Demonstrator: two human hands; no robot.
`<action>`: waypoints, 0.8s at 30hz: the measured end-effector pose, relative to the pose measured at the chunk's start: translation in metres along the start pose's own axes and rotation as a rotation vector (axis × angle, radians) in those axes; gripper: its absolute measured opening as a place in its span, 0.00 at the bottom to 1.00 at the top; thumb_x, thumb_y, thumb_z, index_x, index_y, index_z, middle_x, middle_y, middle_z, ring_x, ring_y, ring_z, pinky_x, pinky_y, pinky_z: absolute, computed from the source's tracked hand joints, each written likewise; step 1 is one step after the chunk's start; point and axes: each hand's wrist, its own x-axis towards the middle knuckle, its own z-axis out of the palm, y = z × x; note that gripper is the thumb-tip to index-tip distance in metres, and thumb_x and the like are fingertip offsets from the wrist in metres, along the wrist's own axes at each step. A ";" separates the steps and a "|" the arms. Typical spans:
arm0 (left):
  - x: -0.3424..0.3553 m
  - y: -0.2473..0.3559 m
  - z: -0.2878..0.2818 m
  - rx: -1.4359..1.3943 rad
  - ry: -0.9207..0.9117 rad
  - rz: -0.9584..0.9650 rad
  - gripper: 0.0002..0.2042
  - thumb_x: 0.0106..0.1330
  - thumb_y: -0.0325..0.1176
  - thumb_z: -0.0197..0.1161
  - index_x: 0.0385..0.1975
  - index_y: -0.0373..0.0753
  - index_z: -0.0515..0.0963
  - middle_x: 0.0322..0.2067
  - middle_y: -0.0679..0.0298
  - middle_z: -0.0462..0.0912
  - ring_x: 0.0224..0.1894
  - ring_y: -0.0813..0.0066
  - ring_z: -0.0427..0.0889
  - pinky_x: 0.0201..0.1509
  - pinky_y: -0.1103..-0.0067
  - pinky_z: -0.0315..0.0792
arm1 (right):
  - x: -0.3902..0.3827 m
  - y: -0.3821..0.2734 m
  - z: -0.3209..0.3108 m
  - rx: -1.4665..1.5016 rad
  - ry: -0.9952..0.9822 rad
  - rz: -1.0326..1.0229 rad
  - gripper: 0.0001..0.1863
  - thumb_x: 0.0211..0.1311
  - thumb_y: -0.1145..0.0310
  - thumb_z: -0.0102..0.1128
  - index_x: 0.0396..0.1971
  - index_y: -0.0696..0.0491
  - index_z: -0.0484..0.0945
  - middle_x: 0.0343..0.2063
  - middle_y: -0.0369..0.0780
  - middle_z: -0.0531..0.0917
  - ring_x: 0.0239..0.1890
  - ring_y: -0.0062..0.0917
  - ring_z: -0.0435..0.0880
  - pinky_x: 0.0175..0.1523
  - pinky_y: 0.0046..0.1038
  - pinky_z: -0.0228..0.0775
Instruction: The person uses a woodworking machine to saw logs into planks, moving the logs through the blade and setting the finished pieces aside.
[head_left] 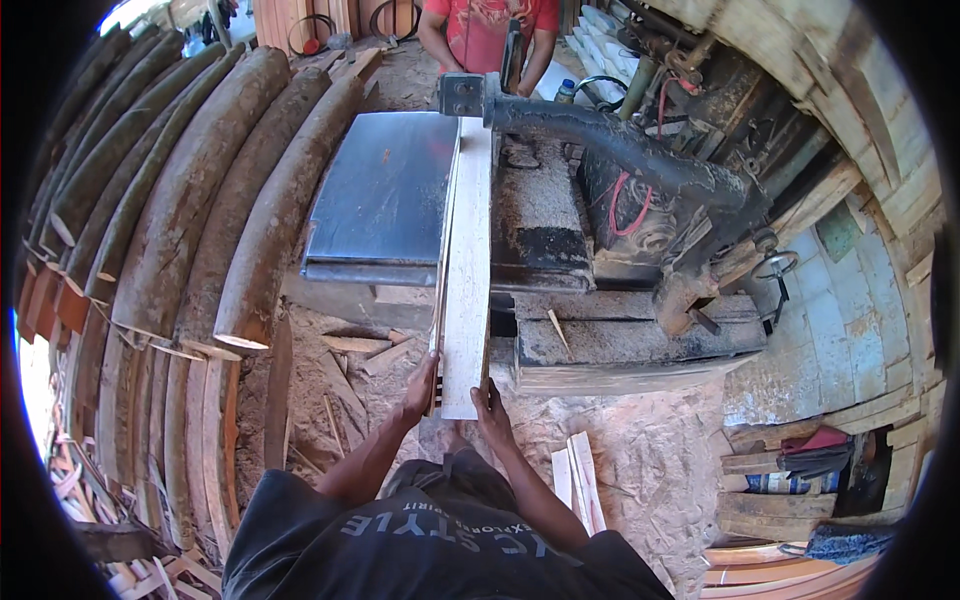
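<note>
A long pale wooden plank [467, 270] points straight away from me, its far part on the metal table [385, 185] of a sawing machine. My left hand [420, 388] grips the plank's near end along its left edge, where a thin darker strip of wood runs beside it. On the right edge, my right hand [491, 412] is closed round the near corner, thumb on top. The plank's far end lies under the machine's dark arm [620, 145]. Any blade there is hidden from view.
Stacked logs [250, 200] fill the left side. Beyond the machine stands a co-worker in a red shirt [492, 35]. A sawdust-covered beam [640, 340] lies right of the plank. Offcuts [580, 485] rest on the dusty floor, and cloths [820, 455] hang at the right.
</note>
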 end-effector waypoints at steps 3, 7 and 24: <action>-0.041 -0.031 0.006 0.000 -0.038 0.041 0.39 0.61 0.70 0.40 0.60 0.42 0.65 0.40 0.59 0.77 0.39 0.71 0.75 0.42 0.75 0.68 | -0.046 0.033 0.004 -0.016 0.035 -0.036 0.47 0.59 0.40 0.50 0.66 0.61 0.49 0.57 0.55 0.67 0.59 0.42 0.69 0.60 0.33 0.60; -0.065 -0.104 0.002 0.022 -0.003 0.077 0.41 0.62 0.69 0.39 0.62 0.38 0.63 0.40 0.60 0.76 0.37 0.72 0.73 0.41 0.76 0.67 | -0.107 0.053 0.003 -0.020 0.026 -0.044 0.45 0.60 0.40 0.49 0.65 0.60 0.51 0.58 0.55 0.66 0.60 0.44 0.67 0.63 0.34 0.58; -0.235 -0.254 0.043 -0.127 -0.119 0.226 0.35 0.69 0.60 0.37 0.60 0.32 0.63 0.53 0.58 0.72 0.51 0.72 0.73 0.57 0.78 0.64 | -0.330 0.120 -0.014 -0.144 0.055 -0.055 0.47 0.58 0.34 0.44 0.65 0.58 0.51 0.57 0.57 0.68 0.60 0.48 0.67 0.61 0.35 0.60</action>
